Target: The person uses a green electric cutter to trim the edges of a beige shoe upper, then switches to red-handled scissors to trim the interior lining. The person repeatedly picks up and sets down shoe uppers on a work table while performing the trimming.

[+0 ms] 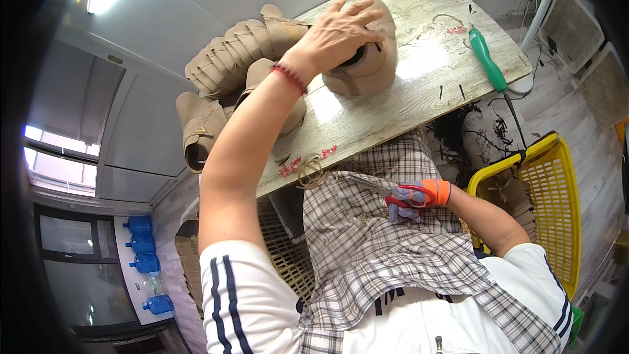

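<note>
My bare left hand [337, 36], with a red bead bracelet at the wrist, lies over a tan hollow sewn piece [354, 85] on the table. Its fingers are spread across the top, and a dark opening shows beneath the hand. In my right hand [409, 200], gloved in grey-purple with an orange cuff, are red-handled scissors [377, 187] whose blades point left, above my plaid apron [354, 229]. A nested row of similar tan pieces [229, 56] lies left of my left hand, with a loose one [196, 124] nearer.
The pale wood-grain table [386, 115] has cord scraps and red marks. A green corded hand tool [488, 59] rests near its right edge. A yellow basket [560, 183] holding tan pieces stands at right. Blue water jugs [141, 246] line the far left.
</note>
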The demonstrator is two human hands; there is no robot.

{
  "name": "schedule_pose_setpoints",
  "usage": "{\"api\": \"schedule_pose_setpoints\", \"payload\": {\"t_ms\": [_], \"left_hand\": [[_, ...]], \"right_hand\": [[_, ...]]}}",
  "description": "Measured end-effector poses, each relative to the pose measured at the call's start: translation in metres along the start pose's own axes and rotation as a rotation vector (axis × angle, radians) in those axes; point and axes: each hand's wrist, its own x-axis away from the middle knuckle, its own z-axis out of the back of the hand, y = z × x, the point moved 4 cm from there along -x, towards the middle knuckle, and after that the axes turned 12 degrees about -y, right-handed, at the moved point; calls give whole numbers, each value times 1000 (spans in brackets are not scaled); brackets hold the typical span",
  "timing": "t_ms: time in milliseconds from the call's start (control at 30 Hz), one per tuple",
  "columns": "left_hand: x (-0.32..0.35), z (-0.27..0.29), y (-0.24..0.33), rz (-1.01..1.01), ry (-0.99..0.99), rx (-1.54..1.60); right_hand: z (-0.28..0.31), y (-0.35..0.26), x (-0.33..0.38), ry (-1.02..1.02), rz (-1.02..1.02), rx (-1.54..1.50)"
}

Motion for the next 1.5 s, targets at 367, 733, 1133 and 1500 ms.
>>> {"api": "schedule_pose_setpoints", "payload": {"t_ms": [367,733,1133,1500], "left_hand": [[4,-65,-47,452,0,852],[247,-29,-14,867,-134,632],[283,51,-28,882,719,660],[456,-17,177,1155,1100,1738]], "right_hand": [[-13,-22,-1,88,-21,-132],[-9,-19,-3,113,3,-142],[-22,-15,5,342,-93,64],[-29,-118,14,915,-145,702]]}}
